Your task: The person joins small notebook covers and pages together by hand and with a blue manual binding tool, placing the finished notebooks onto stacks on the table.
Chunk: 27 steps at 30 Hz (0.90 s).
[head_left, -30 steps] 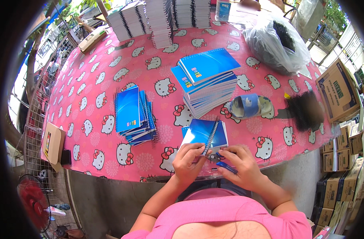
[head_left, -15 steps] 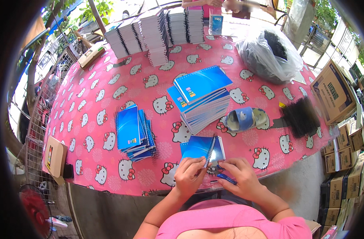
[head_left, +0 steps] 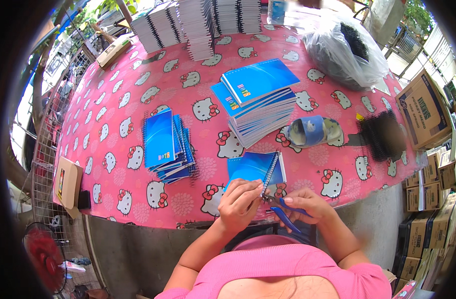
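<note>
A blue spiral notebook (head_left: 248, 168) lies near the table's front edge, its black wire coil (head_left: 272, 172) slanting up and away. My left hand (head_left: 242, 202) closes its fingers on the near end of this notebook, at the coil. In my right hand (head_left: 307, 205) are blue-handled pliers (head_left: 286, 215), with the handles spread and the metal jaws at the coil's near end. Whether the jaws touch the wire is too small to tell. Left of my hands is a small pile of blue spiral notebooks (head_left: 160, 139). A taller stack of blue-covered pads (head_left: 260, 82) stands beyond the notebook.
A blue roll-shaped object (head_left: 307, 130) and a bundle of black coils (head_left: 385, 137) lie to the right. Behind them sits a clear plastic bag (head_left: 332, 60) of dark coils. Tall stacks of bound pads (head_left: 195, 30) stand at the back. Cardboard boxes (head_left: 425, 109) line the right side.
My right hand has brought the pliers up to the coil's near end, and their handles now show spread. The view has tipped downward. My left hand stays on the notebook.
</note>
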Each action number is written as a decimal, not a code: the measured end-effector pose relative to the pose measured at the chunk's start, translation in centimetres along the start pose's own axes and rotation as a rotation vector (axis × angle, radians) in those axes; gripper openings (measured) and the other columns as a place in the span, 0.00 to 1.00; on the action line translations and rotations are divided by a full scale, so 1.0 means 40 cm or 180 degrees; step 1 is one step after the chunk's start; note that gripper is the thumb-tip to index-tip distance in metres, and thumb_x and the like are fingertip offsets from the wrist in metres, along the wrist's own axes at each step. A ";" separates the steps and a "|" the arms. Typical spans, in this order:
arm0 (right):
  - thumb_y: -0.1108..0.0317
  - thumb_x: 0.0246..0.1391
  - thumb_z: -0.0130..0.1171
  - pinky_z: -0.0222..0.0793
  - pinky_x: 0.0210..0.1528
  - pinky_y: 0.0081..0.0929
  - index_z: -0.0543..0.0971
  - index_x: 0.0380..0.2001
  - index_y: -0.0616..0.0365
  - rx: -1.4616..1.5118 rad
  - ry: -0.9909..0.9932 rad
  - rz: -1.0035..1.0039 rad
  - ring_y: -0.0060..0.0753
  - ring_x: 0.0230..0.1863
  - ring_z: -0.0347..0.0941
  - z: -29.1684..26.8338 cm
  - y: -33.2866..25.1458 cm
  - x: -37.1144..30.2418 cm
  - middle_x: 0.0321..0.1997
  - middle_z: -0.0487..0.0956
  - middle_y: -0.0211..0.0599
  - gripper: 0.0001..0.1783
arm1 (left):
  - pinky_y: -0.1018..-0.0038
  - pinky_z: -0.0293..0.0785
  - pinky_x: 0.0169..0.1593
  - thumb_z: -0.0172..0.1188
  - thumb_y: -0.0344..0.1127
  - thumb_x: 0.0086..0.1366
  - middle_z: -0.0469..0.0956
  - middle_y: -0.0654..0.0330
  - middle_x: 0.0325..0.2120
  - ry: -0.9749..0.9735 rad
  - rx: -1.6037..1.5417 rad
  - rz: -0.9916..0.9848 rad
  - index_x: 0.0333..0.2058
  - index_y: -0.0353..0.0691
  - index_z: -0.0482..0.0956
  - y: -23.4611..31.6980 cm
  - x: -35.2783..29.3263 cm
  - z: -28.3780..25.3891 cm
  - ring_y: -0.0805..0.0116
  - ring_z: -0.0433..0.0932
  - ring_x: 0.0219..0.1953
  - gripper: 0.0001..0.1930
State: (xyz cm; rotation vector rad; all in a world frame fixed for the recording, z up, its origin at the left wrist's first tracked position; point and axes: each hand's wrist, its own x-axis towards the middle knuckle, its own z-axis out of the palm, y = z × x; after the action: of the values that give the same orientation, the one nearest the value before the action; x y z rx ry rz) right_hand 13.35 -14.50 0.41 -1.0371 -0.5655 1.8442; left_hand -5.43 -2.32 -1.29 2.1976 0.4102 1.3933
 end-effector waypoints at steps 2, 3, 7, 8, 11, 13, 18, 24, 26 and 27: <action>0.62 0.57 0.61 0.73 0.45 0.33 0.78 0.45 0.66 -0.1250 0.0457 -0.0475 0.36 0.43 0.77 0.025 -0.013 -0.015 0.40 0.81 0.40 0.19 | 0.70 0.76 0.34 0.71 0.19 0.44 0.82 0.52 0.30 -0.0070 0.0014 0.0000 0.33 0.33 0.80 0.007 0.017 -0.033 0.59 0.80 0.31 0.15; 0.62 0.55 0.63 0.71 0.47 0.35 0.78 0.46 0.66 -0.2019 0.0920 -0.0783 0.39 0.45 0.76 0.006 -0.017 -0.021 0.41 0.80 0.41 0.20 | 0.70 0.76 0.35 0.71 0.20 0.46 0.82 0.52 0.30 0.0061 0.0213 -0.0114 0.33 0.33 0.80 0.019 0.038 -0.067 0.60 0.80 0.31 0.14; 0.60 0.49 0.67 0.67 0.53 0.39 0.77 0.47 0.66 -0.4904 0.2623 -0.1536 0.50 0.49 0.71 -0.120 -0.004 -0.059 0.46 0.76 0.48 0.25 | 0.72 0.76 0.36 0.69 0.24 0.52 0.81 0.54 0.31 0.0799 0.0775 0.0040 0.36 0.35 0.79 0.005 0.162 -0.254 0.61 0.79 0.32 0.12; 0.59 0.47 0.68 0.66 0.55 0.39 0.77 0.47 0.66 -0.5600 0.2994 -0.1547 0.52 0.50 0.70 -0.138 -0.001 -0.063 0.48 0.75 0.50 0.27 | 0.71 0.75 0.36 0.68 0.25 0.54 0.81 0.55 0.31 0.1009 0.0823 0.0134 0.36 0.35 0.79 -0.012 0.203 -0.286 0.61 0.79 0.30 0.10; 0.56 0.47 0.68 0.64 0.56 0.43 0.75 0.47 0.66 -0.4997 0.2914 -0.1717 0.55 0.54 0.66 -0.073 -0.016 -0.010 0.53 0.71 0.52 0.29 | 0.66 0.68 0.45 0.61 0.31 0.61 0.80 0.57 0.31 0.0290 0.2241 0.0118 0.37 0.38 0.78 -0.060 0.314 -0.406 0.60 0.76 0.33 0.06; 0.56 0.46 0.68 0.64 0.55 0.44 0.74 0.46 0.67 -0.4473 0.2818 -0.1404 0.56 0.55 0.66 -0.041 -0.021 0.065 0.54 0.71 0.53 0.30 | 0.59 0.60 0.53 0.56 0.37 0.64 0.79 0.58 0.34 -0.0378 0.2467 -0.0121 0.41 0.41 0.77 -0.168 0.367 -0.406 0.60 0.75 0.40 0.10; 0.57 0.45 0.68 0.64 0.55 0.44 0.73 0.46 0.68 -0.4476 0.3194 -0.1641 0.56 0.54 0.65 -0.017 0.028 0.207 0.53 0.70 0.55 0.30 | 0.42 0.31 0.69 0.43 0.52 0.71 0.55 0.53 0.67 -0.2112 0.2496 -0.1421 0.66 0.49 0.58 -0.347 0.314 -0.362 0.58 0.46 0.71 0.28; 0.69 0.43 0.70 0.66 0.49 0.38 0.68 0.36 0.65 -0.3776 0.3166 -0.1508 0.45 0.48 0.68 -0.069 0.012 0.184 0.45 0.71 0.48 0.22 | 0.46 0.37 0.69 0.52 0.50 0.69 0.52 0.51 0.69 -0.0752 0.2024 -0.1068 0.66 0.43 0.58 -0.194 0.291 -0.325 0.56 0.45 0.72 0.32; 0.74 0.44 0.69 0.66 0.46 0.32 0.68 0.36 0.63 -0.2323 0.2634 -0.1759 0.37 0.42 0.68 -0.084 0.006 0.160 0.42 0.70 0.43 0.20 | 0.56 0.45 0.70 0.59 0.38 0.65 0.54 0.49 0.67 0.0000 0.0368 -0.1068 0.64 0.41 0.59 -0.133 0.216 -0.266 0.57 0.50 0.71 0.31; 0.76 0.45 0.68 0.66 0.45 0.29 0.67 0.36 0.63 -0.1599 0.2331 -0.1848 0.32 0.40 0.68 -0.085 0.009 0.151 0.41 0.70 0.41 0.19 | 0.56 0.50 0.68 0.60 0.34 0.64 0.55 0.51 0.67 0.0108 -0.0138 -0.1200 0.65 0.41 0.59 -0.104 0.162 -0.220 0.57 0.53 0.69 0.32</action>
State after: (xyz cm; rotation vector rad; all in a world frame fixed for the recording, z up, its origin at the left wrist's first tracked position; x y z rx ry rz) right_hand 14.67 -9.53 -4.24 -1.5665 -0.7798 0.7401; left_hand -10.53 6.57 4.31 1.9376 0.7550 1.2201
